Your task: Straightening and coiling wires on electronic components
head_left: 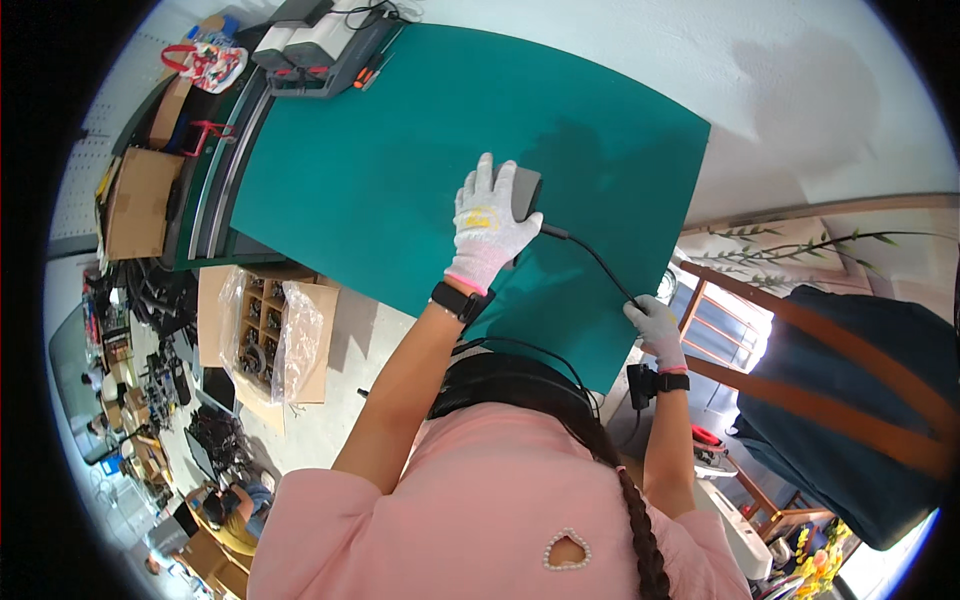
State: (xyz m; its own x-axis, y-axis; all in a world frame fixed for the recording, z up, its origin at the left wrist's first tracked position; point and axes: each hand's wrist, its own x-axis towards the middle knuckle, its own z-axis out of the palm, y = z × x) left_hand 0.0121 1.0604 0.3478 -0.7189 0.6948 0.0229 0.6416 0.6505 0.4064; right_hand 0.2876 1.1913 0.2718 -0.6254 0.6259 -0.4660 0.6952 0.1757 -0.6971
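Note:
A grey box-shaped device (525, 190) lies on the green tabletop (400, 130). My left hand (488, 225), in a white work glove, rests across it with fingers stretched out and thumb on its right side. The palm hides much of the device. From its right side a black cable (590, 250) with a thick plug end runs down to the right. Near the table's right edge, my gloved right hand (657, 328) has its fingers closed on that cable. Each wrist wears a black band, and a small black block hangs by the right one.
A dark grey device (320, 60) and orange-handled tools (368, 76) occupy the far left of the table. Left below is a divided cardboard box (265, 330) with plastic wrap. On the right stands a wooden rack (740, 290) beside dark cloth (840, 420). People sit in the background.

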